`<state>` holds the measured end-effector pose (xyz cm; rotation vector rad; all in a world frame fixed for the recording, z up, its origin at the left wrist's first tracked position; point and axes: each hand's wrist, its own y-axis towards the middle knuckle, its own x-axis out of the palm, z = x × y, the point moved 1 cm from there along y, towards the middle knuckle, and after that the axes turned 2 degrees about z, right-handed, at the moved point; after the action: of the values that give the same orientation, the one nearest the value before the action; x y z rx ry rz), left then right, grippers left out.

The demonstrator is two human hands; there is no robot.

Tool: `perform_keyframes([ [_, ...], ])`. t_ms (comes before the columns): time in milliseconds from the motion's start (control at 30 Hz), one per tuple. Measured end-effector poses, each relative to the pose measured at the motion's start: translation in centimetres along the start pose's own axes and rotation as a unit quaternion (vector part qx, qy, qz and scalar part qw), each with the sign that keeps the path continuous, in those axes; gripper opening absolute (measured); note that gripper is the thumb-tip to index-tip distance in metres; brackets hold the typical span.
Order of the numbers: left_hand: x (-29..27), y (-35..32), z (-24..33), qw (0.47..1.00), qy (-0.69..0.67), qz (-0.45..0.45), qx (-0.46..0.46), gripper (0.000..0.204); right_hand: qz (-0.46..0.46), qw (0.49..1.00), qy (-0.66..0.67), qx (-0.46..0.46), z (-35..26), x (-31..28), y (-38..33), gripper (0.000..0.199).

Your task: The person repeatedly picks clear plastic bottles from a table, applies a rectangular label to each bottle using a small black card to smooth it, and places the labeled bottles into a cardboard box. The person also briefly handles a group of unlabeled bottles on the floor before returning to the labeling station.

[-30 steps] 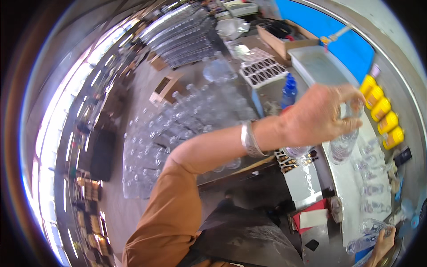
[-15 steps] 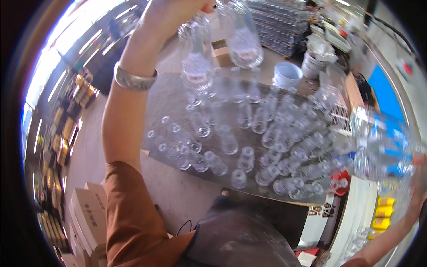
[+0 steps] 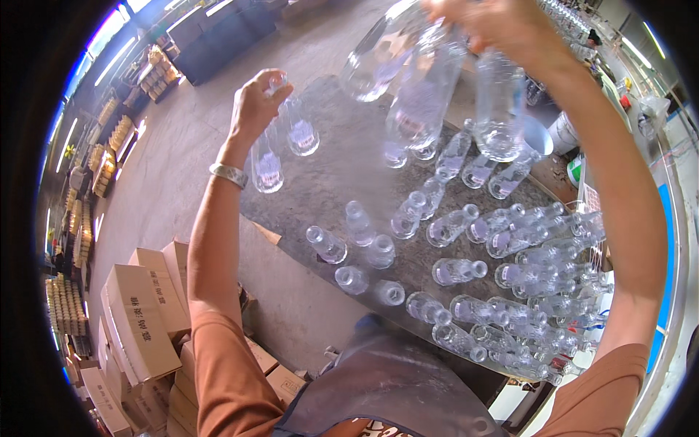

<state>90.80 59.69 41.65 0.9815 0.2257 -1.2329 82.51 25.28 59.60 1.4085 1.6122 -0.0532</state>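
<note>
1. Two hands are raised over a grey round table [image 3: 342, 175] in the head view, the only view there is. Half a second ago the left arm reached to the top of the frame with a pair of bottles and the right hand sat at the far right edge; now both hands have swung in above the table's far side.

2. Left hand [image 3: 256, 102], upper left of centre, is closed round the necks of two small clear bottles [image 3: 280, 149], which hang base-down just above the table's upper left rim. A metal bracelet [image 3: 227, 175] circles that wrist.

3. Right hand [image 3: 502, 25], at the top edge, is clenched on a bunch of larger clear bottles [image 3: 429, 80], hanging and tilted over the table's upper middle. I count three or perhaps four; glare and overlap make it hard to tell.

4. Many loose bottles [image 3: 466, 269] lie on their sides across the table's right and lower parts, crowding toward the right edge, with a few standing upright near the lower middle.

5. Since both loads now hang over the table rather than off to the sides, the work in hand looks like bringing bottles to the pile, not taking them away.

6. Cardboard boxes [image 3: 138, 320] are stacked at lower left on the floor.
</note>
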Motion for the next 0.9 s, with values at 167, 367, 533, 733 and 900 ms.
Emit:
perform_keyframes([
  [167,1.8,-3.0,-6.0,0.998,0.006,-0.005,-0.062,0.038,-0.103,0.977,-0.163,-0.087,4.1,12.9,3.6,0.039],
  [367,3.9,-4.8,-8.2,0.997,-0.011,-0.018,-0.07,0.038,-0.209,0.972,-0.096,-0.039,8.2,21.7,3.1,0.037],
  [533,5.7,-5.5,-8.5,0.996,-0.017,-0.038,-0.073,0.037,-0.226,0.97,-0.089,-0.013,11.4,25.8,1.7,0.04],
  [733,7.6,-5.3,-8.6,0.996,-0.025,-0.054,-0.069,0.038,-0.244,0.966,-0.08,0.03,14.3,27.2,0.0,0.043],
  [900,7.7,-5.4,-7.4,0.994,-0.018,-0.073,-0.074,0.045,-0.2,0.979,-0.032,0.025,15.7,26.4,-1.2,0.047],
])
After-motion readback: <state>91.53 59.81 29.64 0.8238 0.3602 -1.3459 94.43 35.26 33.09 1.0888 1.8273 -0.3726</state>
